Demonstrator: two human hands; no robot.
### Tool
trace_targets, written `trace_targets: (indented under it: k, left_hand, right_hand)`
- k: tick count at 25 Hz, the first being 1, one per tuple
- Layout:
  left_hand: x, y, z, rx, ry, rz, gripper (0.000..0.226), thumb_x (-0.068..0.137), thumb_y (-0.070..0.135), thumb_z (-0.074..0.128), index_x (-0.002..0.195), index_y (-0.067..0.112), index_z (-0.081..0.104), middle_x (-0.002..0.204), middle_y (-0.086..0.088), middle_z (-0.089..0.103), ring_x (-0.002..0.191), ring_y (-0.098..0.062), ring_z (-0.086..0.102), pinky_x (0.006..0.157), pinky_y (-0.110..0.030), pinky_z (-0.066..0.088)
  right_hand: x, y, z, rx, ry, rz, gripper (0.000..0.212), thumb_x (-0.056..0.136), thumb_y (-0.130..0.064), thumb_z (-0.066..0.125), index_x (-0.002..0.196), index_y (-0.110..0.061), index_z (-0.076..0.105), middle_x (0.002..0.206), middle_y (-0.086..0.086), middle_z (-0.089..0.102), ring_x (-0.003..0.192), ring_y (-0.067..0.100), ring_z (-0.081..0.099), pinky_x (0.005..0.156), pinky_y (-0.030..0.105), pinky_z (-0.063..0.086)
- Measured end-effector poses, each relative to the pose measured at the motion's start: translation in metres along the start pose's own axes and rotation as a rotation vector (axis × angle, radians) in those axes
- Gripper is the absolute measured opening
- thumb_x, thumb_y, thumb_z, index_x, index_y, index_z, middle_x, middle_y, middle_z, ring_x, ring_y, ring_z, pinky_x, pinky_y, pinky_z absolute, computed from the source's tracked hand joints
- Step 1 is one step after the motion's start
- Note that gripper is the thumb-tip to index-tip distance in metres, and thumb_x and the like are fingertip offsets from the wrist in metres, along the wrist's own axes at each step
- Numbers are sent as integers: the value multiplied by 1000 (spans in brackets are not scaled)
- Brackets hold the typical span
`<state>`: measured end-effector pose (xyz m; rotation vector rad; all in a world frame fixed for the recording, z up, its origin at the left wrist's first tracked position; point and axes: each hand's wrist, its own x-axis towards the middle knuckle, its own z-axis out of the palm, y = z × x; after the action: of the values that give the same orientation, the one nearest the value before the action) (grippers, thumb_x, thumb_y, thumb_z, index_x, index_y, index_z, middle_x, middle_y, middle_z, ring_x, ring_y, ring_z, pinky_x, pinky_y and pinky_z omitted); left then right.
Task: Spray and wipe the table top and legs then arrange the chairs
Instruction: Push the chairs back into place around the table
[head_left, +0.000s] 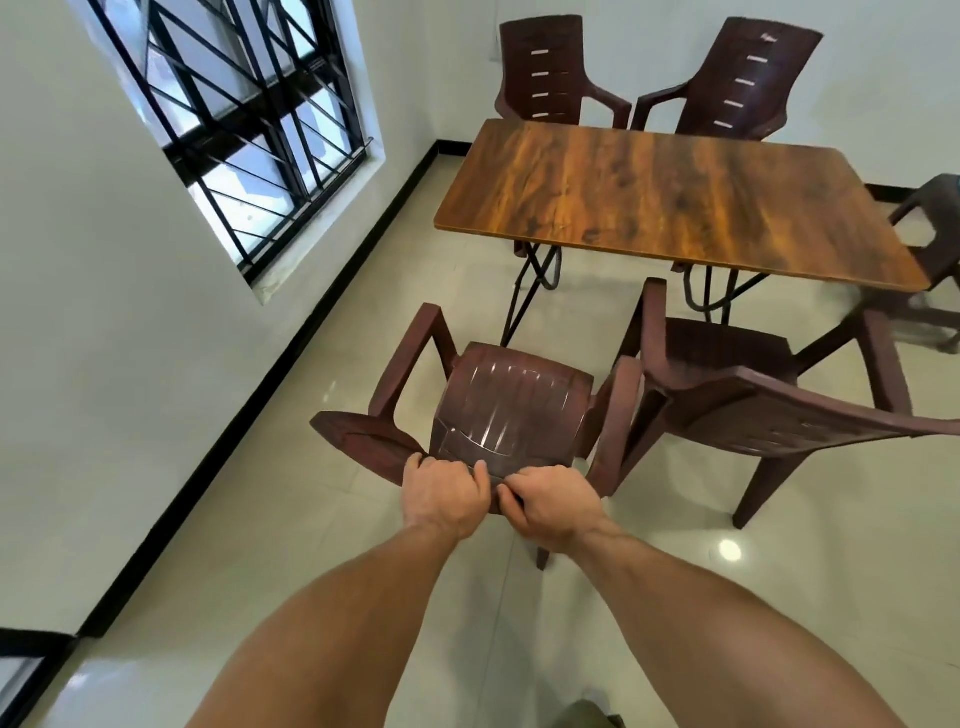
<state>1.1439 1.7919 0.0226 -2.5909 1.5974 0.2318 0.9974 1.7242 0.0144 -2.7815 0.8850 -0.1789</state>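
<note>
A wooden table (675, 202) with black metal legs (524, 291) stands in the middle of the room. A brown plastic armchair (511, 410) faces it at the near left, a short way back from the table edge. My left hand (447, 493) and my right hand (553, 506) both grip the top of this chair's backrest, side by side. A second brown armchair (769, 400) stands just to its right, its armrest almost touching the first chair.
Two more brown chairs (545, 73) (743, 78) stand at the table's far side against the white wall. Another chair (930, 244) is at the table's right end. A barred window (249, 130) is on the left wall. The floor is glossy tile.
</note>
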Motion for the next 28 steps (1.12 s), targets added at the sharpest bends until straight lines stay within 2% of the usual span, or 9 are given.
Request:
trace_targets:
  k: [4,11,13,14,15,16,18,25,28]
  left_hand:
    - [37,35,-6,-65,28,-20,67,102,49,22,91,16,78,105,-2,76,122,-19,59,123,-48,18]
    - [116,69,-15,-85,24,21,74,99,55,15,86,21,79,99,3,77,130,-17,55,126,-52,6]
    - [140,70,-17,-97,28,73,73,98,56,15,94,21,79,107,3,76,133,-18,54,125,-51,6]
    - [154,69,-18,-95,15,115,71,98,56,15,107,22,77,119,3,74,138,-19,49,125,-52,5]
    - [170,68,-22,-93,1,159,70,98,56,14,125,22,70,136,3,66,146,-20,41,126,-53,4]
    - [184,67,-25,-87,-18,200,70,99,56,13,142,21,57,152,3,53,152,-20,30,126,-54,2]
    - [210,64,-30,-76,-67,272,71,100,56,12,156,22,37,165,2,33,157,-19,16,127,-55,0]
    - [250,56,-32,-102,-73,414,72,102,58,9,163,20,10,172,-1,2,158,-17,-4,128,-50,-1]
    - [257,51,-32,-120,-83,442,74,100,58,5,163,20,5,172,0,-2,158,-16,-8,128,-48,-2]
  right_hand:
    - [23,55,-10,-4,-2,-3,45,97,-48,31,80,-22,64,79,-4,66,72,24,64,61,37,51]
    - [75,121,-34,-17,-92,33,45,100,-47,29,87,-25,66,84,-6,64,77,17,62,70,37,54]
    - [94,134,-35,-44,-80,90,44,100,-46,29,99,-25,68,100,-5,67,96,16,62,86,37,53]
    - [104,138,-33,-38,-67,156,46,100,-45,30,116,-23,67,121,-4,66,116,18,58,102,36,48]
    - [114,142,-32,-33,-59,238,52,100,-44,29,136,-21,58,144,0,54,137,21,45,116,37,34]
    - [124,145,-32,-35,-69,315,58,100,-44,28,150,-18,44,159,2,36,150,22,27,124,39,19]
    - [141,151,-34,-50,-112,399,62,101,-45,24,158,-19,25,168,3,12,155,20,4,126,41,3]
    - [169,149,-34,-83,-77,580,65,104,-42,21,160,-14,1,167,4,-11,153,19,-15,125,41,-5]
    - [175,140,-34,-48,-68,627,64,106,-44,18,159,-15,-1,166,3,-14,152,18,-17,124,40,-7]
